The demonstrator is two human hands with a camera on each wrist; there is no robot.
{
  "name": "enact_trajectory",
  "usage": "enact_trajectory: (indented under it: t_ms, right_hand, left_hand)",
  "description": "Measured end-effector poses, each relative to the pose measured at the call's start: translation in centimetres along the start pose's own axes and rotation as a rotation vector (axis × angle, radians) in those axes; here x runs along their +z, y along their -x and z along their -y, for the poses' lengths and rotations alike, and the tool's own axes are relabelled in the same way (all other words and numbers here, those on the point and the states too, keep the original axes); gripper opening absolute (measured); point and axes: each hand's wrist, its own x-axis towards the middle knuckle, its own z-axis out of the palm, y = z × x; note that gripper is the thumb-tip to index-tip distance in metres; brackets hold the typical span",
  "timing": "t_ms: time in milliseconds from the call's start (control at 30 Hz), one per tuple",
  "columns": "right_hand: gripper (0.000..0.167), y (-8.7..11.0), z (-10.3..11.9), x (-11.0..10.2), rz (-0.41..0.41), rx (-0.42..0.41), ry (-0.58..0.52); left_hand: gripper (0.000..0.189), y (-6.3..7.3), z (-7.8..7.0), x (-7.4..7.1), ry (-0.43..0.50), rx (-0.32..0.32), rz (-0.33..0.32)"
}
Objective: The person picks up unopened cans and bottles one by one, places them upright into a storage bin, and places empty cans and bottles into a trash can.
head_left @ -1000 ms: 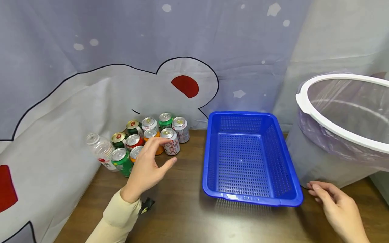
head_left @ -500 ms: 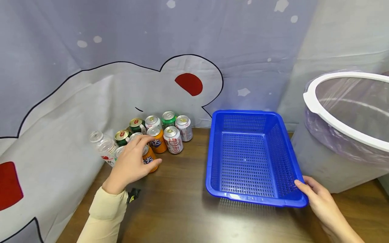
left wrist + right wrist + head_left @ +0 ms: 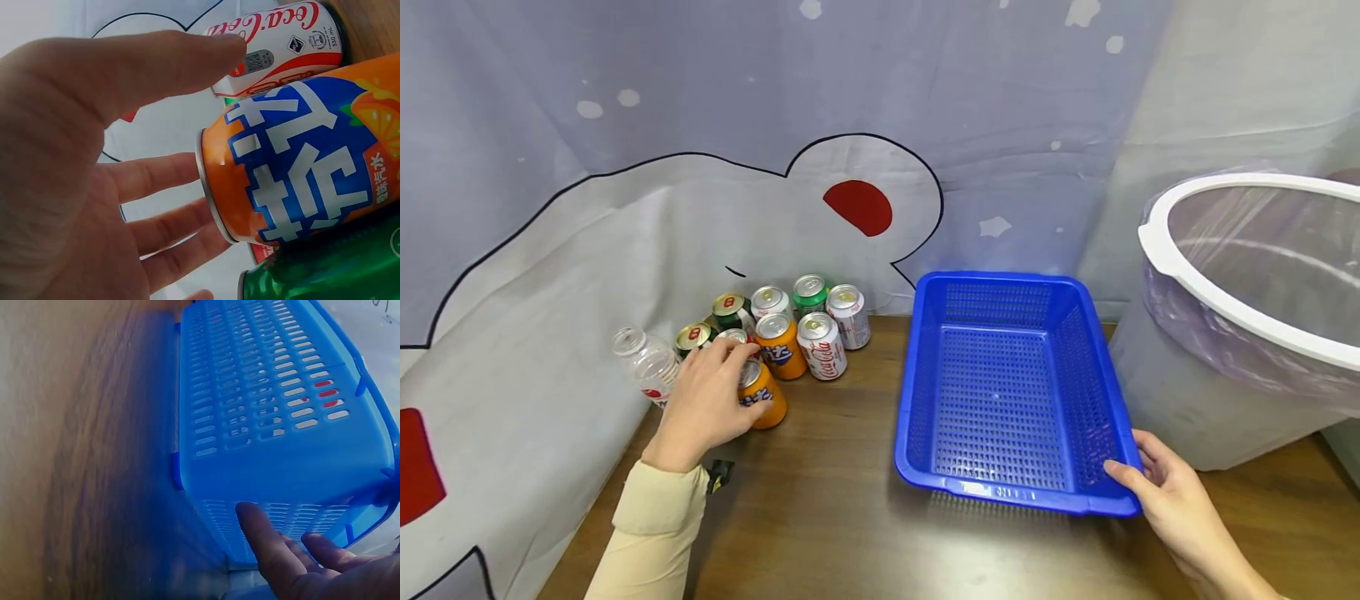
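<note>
My left hand (image 3: pixel 703 404) is spread around the top of the front orange soda can (image 3: pixel 766 406), with the thumb on its near side. The left wrist view shows the can (image 3: pixel 294 156) between the straight thumb and the fingers, which reach behind its rim. A white Coca-Cola can (image 3: pixel 290 37) and a green can (image 3: pixel 331 265) flank it there. My right hand (image 3: pixel 1180 508) grips the near right corner of the blue plastic basket (image 3: pixel 1015 493), thumb over the rim, fingers outside. The right wrist view has those fingers against the perforated wall.
Several other cans stand grouped behind, including a second orange can (image 3: pixel 784 354) and a silver-white one (image 3: pixel 850 321). A clear plastic bottle (image 3: pixel 643 358) stands at their left by the curtain (image 3: pixel 700 225). A bag-lined bin (image 3: pixel 1195 392) is right of the basket.
My left hand has moved left and down onto the front orange can. My right hand has come up from beside the bin to the basket's corner and taken hold of its rim.
</note>
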Motion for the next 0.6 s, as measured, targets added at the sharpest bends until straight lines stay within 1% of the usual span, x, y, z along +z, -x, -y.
enact_trajectory:
  t_ms: [100, 333, 433, 600]
  right_hand:
    - [0.036, 0.4, 0.0, 0.4, -0.007, -0.006, 0.032]
    - [0.036, 1.6, -0.1, 1.4, -0.024, -0.057, 0.167]
    - [0.037, 2.0, -0.2, 1.7, -0.009, -0.077, 0.213]
    - [0.037, 2.5, -0.4, 1.9, 0.036, -0.143, 0.229]
  left_hand:
    - [0.073, 0.0, 0.2, 0.1, -0.012, 0.006, 0.005]
    - [0.075, 0.1, 0.4, 0.3, -0.020, 0.006, 0.050]
    - [0.076, 0.2, 0.4, 0.3, -0.020, -0.004, 0.062]
    - [0.075, 0.1, 0.3, 0.1, -0.023, -0.014, 0.080]
